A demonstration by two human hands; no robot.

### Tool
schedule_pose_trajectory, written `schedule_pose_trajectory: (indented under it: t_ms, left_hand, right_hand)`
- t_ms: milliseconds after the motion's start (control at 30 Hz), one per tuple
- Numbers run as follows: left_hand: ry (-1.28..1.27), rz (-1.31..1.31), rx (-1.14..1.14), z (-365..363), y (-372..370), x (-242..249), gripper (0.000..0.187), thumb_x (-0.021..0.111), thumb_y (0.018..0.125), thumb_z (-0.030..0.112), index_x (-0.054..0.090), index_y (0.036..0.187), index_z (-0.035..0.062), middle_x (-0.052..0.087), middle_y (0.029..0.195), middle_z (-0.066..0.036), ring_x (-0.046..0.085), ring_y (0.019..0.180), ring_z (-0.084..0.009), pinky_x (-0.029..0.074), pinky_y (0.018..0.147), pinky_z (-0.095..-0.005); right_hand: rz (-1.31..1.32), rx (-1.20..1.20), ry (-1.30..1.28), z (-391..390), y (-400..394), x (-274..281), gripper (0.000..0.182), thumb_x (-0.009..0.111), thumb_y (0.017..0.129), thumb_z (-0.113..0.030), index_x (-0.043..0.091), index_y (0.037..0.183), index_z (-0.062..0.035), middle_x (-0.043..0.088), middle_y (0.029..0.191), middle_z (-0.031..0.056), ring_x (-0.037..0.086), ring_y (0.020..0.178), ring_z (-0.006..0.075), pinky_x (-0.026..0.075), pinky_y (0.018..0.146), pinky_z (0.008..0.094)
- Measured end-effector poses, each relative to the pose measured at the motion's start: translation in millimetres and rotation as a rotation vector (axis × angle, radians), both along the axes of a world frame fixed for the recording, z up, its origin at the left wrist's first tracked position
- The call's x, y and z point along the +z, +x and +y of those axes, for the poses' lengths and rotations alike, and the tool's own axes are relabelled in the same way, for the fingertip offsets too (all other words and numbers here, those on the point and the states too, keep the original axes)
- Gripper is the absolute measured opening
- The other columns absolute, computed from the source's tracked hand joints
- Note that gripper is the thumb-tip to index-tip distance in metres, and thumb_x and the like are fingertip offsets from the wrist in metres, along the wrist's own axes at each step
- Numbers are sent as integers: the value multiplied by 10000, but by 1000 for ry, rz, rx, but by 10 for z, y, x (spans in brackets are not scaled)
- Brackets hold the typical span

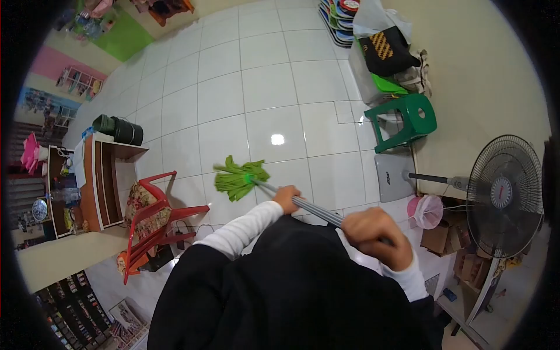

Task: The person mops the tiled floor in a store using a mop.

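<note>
While both hands are closed around the grey handle (318, 211) of a mop, its green head (240, 178) lies spread on the white tiled floor (221, 111), left of the hands and a little farther off. The left hand (287, 199) grasps the lower part of the handle, near the mop head, and the right hand (376, 230) is wrapped in a fist around the upper part, nearer the body. The handle slants from the mop head at the left down to the near right. White sleeves (248, 227) show at both wrists, beneath black clothing (303, 280). A bright patch of light (277, 139) shines on the tiles just beyond the mop head. To the left stands a red chair (189, 210) with a flowered cushion (143, 204), and past it, farther left, a brown desk (91, 181). On the right, a green stool (420, 115) stands near the wall, with a black bag (385, 52) on the far side of it. Nearer than the stool are a standing fan (500, 192) with a grey base (394, 175), a pink bin (424, 211) with a plastic liner, and open cardboard boxes (440, 238) beside the bin.
</note>
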State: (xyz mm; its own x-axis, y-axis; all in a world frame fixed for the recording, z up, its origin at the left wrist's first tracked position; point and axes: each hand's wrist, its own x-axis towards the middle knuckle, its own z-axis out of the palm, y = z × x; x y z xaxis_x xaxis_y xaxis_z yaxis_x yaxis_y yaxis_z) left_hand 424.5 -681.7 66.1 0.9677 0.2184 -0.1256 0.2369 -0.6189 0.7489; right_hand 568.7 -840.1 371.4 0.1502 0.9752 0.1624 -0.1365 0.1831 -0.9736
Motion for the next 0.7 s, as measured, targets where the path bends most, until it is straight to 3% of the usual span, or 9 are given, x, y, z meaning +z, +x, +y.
schedule_pose_trajectory:
  t_ms: [33,133,167,267,367,400,500,533,700]
  left_hand:
    - [-55,-62,-35,-232,214,98,299,678,720,278,550,577,49,544,640,-141,551,641,-339,437,571,-386]
    - [-246,-117,-214,-936,800,311,301,679,722,248,537,567,31,520,611,-138,536,621,-329,423,567,-400]
    - [-291,-158,-252,-1171,972,366,300,671,728,233,533,561,26,511,597,-136,529,605,-327,416,559,-404]
    - [-414,-86,-328,-1791,1460,294,323,593,760,305,558,553,59,562,683,-151,559,722,-362,408,747,-546]
    - [-414,-116,-390,-2247,1889,114,318,582,772,286,551,558,53,551,667,-144,556,707,-361,388,784,-565]
    - [-354,-312,-332,-2380,1996,101,290,615,748,177,497,533,23,494,574,-140,513,581,-322,411,550,-403]
    - [-306,-347,-356,-2564,2204,43,285,610,759,192,507,553,23,502,589,-138,512,593,-326,415,572,-400]
    - [-274,-242,-440,-2575,2245,32,296,609,769,233,523,579,22,515,621,-142,519,634,-331,418,615,-396]
    - [-375,-145,-346,-2662,2086,339,332,608,776,285,543,599,11,536,638,-164,533,644,-354,419,606,-413]
  right_hand:
    - [-14,-86,-67,-163,50,205,216,534,622,-79,374,500,1,396,502,113,398,476,295,332,491,370]
    - [-209,220,-110,-566,369,575,181,530,572,-79,398,464,-16,418,486,104,428,452,291,345,462,367]
    - [-246,209,-115,-669,409,638,187,535,576,-86,403,461,-21,419,479,104,439,450,288,351,457,366]
    - [-373,188,-177,-984,480,676,225,558,595,-131,407,451,-45,426,467,97,475,455,281,374,448,371]
    - [-497,253,-259,-1267,651,580,237,566,604,-144,410,450,-53,434,471,87,471,453,284,366,440,370]
    - [-516,253,-251,-1352,706,528,227,559,606,-138,410,457,-54,430,473,82,468,452,277,369,447,365]
    - [-533,271,-204,-1568,816,378,216,547,622,-136,410,475,-55,425,478,71,464,454,264,377,460,350]
    - [-509,290,-173,-1632,837,346,226,549,634,-146,412,477,-55,426,479,71,467,457,265,379,461,347]
    - [-374,357,7,-1919,973,409,275,556,673,-166,402,471,-62,409,471,67,461,434,257,371,446,350]
